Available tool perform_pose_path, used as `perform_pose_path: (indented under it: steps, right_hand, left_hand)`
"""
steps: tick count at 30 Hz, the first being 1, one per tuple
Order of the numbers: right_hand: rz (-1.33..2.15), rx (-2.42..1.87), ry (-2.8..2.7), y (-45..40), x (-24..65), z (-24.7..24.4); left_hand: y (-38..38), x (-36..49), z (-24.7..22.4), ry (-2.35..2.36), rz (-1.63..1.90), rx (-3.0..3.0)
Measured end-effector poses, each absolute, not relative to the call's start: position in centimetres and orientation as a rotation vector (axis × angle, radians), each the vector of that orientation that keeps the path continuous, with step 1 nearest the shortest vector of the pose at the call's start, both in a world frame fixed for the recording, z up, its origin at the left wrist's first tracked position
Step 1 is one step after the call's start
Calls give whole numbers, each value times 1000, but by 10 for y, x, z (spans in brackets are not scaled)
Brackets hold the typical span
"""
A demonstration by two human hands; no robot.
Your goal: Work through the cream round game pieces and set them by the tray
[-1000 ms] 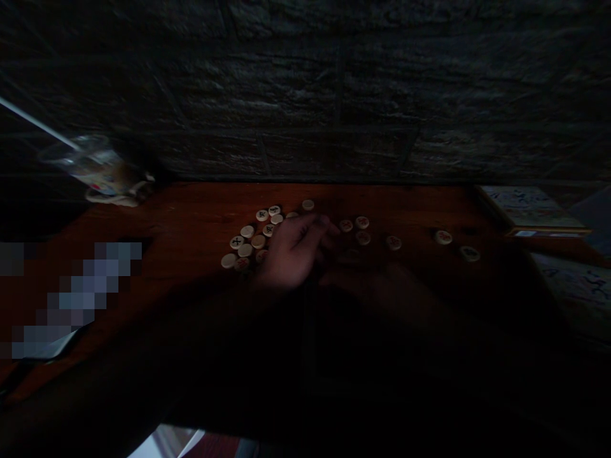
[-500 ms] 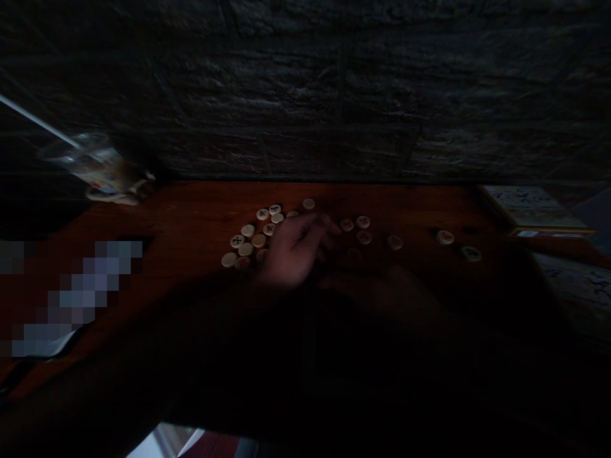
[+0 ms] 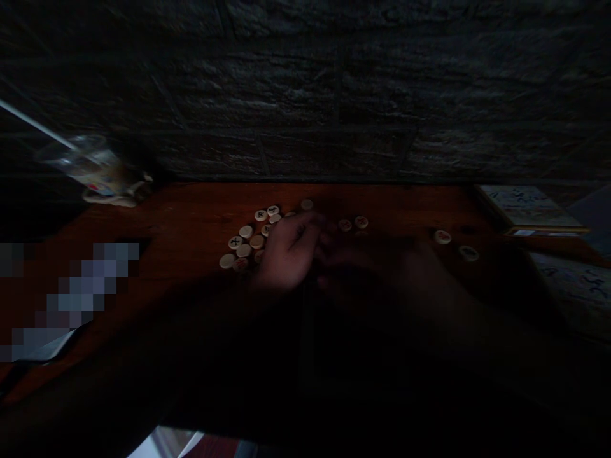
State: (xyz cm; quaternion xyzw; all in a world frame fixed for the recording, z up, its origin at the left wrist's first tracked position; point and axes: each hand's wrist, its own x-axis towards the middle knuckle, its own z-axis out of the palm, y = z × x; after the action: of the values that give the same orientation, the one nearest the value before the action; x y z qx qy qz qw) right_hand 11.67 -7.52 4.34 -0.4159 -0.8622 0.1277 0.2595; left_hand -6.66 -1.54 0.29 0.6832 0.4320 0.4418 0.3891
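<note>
Round xiangqi pieces [image 3: 256, 242], pale with black or red characters or blank tops, lie clustered on the brown wooden table [image 3: 176, 235]. At the right edge of this cluster is my left hand [image 3: 289, 251], back upward, its fingers bent into shadow; whether they hold a piece is hidden. Facing it from the right, my right hand [image 3: 382, 264] is very dark and blurred. Its thumb and fingers seem apart, reaching towards the left fingertips. Just beyond the hands lie two red-marked pieces [image 3: 361, 222], and a blank piece [image 3: 307, 204] is near the wall.
Farther right are a red-marked piece [image 3: 442, 236] and a darker piece [image 3: 468, 253]. Two flat patterned boxes [image 3: 529, 207] sit at the right edge. At back left stands a clear plastic cup [image 3: 98, 168] with a straw. A dark stone wall [image 3: 305, 95] borders the table. A blurred-out object [image 3: 86, 292] lies left.
My right hand has moved up and forward over the table, covering some red-marked pieces that showed before. My left hand has stayed nearly in place. The view has shifted slightly.
</note>
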Motion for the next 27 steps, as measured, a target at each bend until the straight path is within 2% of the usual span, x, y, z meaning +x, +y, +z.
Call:
perform_pose_path:
  steps: [7, 19, 27]
  right_hand:
    - [394, -1288, -1748, -36, 139, 54]
    - [308, -1386, -1968, -29, 145, 46]
    - [241, -1459, -1780, -36, 159, 34]
  left_hand:
    - [-15, -70, 9, 1084, 1285, 1762]
    - [-11, -72, 10, 1097, 1295, 1857]
    - [-9, -75, 7, 1045, 1299, 1901]
